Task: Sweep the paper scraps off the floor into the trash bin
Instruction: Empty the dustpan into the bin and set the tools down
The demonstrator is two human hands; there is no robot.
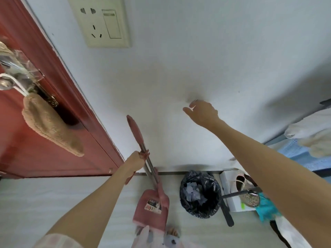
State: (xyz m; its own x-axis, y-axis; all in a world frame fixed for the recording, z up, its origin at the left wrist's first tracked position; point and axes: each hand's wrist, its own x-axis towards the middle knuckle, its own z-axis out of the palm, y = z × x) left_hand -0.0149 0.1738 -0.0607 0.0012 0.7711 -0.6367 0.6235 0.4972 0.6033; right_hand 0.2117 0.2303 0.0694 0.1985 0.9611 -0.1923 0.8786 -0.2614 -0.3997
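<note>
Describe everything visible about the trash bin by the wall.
The trash bin is round and lined with a crinkled, glossy black plastic bag folded over its rim. It stands upright on the pale floor against the foot of the white wall, between the pink dustpan and a white box. Grey-blue paper scraps lie inside. Neither hand touches it.

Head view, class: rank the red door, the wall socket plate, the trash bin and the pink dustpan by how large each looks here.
1. Red door, cropped, clearly largest.
2. Wall socket plate, inflated by nearness to the camera.
3. Trash bin.
4. Pink dustpan, close to the bin; unsure.
</note>
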